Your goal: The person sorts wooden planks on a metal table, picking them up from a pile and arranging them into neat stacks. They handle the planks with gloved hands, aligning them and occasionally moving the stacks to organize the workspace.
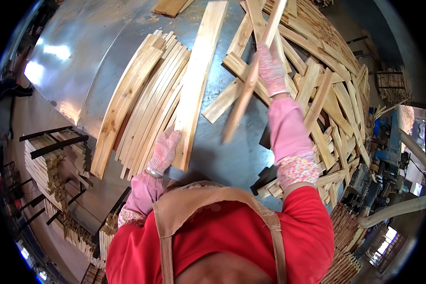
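Observation:
My right hand point(271, 71), in a whitish-pink glove, is closed around a narrow wooden strip point(249, 90). The strip is tilted above the table, its near end smeared by motion. In a matching glove, my left hand point(164, 149) grips the left edge of a wide wooden board point(199, 71) near its closer end; part of its fingers is hidden. Left of that board lies a row of narrow strips point(149, 104) side by side, with a broader board point(125, 109) along its outer side.
A large jumbled heap of wooden strips point(333, 102) covers the table's right side. The metal table point(113, 28) shines on the left. Racks with stacked wood point(45, 165) stand at the lower left. A board piece point(169, 6) lies at the far edge. Machinery and a hose point(397, 210) are at right.

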The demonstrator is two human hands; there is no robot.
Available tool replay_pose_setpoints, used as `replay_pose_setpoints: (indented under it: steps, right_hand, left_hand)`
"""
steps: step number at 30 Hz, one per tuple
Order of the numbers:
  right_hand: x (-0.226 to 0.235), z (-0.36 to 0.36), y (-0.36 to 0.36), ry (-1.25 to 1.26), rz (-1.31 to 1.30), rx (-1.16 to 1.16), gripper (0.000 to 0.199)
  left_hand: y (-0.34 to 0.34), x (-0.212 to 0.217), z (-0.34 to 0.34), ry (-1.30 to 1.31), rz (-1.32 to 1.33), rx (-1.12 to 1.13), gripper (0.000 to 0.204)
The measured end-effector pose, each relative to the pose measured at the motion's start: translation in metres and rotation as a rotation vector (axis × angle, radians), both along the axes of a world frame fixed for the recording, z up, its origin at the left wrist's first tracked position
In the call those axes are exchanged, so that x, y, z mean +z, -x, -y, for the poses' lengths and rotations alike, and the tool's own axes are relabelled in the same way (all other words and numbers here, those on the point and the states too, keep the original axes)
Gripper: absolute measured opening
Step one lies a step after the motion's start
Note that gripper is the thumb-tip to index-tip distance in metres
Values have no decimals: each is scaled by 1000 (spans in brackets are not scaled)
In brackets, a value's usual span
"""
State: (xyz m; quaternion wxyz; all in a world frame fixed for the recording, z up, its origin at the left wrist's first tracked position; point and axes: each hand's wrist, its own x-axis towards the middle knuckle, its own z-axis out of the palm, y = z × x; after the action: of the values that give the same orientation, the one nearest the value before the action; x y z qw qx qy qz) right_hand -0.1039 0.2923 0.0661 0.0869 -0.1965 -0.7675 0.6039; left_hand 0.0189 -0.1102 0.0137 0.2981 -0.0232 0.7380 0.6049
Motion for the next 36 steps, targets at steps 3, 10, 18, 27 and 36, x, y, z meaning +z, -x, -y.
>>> replay_pose_setpoints:
  steps: [3,10,18,27,36]
  right_hand:
    - [-24,137,-50,-187,560,181,84]
    - [-91,200,-100,-22,344,288,74]
    - [25,177,-73,-21,418,731,47]
    - [-48,25,-66,-385,32,-59,69]
    - [-126,-19,-198,-1193,428,13,89]
  left_hand:
    - [9,9,12,-176,33,184,54]
    - [4,0,18,-234,-40,328,58]
    - [73,125,14,810,-1483,-704,63]
    - [116,118,83,1271,-589,-403,85]
    - [113,46,130,1315,-349,-94,87]
